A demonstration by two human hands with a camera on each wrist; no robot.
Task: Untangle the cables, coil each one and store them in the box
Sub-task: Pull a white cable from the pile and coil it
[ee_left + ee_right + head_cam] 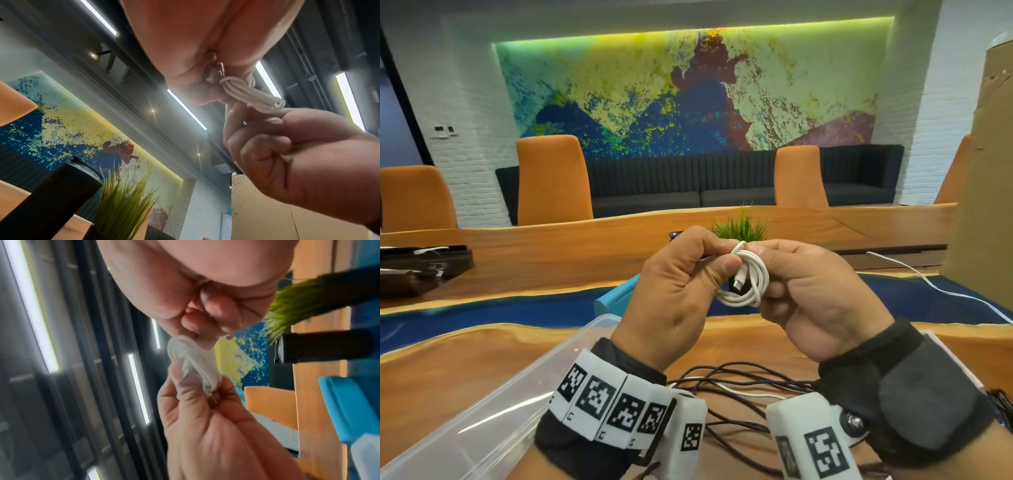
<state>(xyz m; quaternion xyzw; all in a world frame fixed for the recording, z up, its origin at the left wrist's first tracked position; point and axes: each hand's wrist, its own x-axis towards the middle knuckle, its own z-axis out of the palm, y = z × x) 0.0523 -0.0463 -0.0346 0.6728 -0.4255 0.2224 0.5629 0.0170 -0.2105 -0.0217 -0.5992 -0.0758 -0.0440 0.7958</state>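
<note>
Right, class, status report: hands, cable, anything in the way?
Both hands pinching coiled white cable. Clear box open, lower left. Dark cables still tangled underneath.

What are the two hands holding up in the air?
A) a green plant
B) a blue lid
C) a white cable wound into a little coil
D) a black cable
C: the left hand and the right hand both pinch the coiled white cable above the table, while the dark cables still lie in a tangle on the wood below the wrists.
</note>
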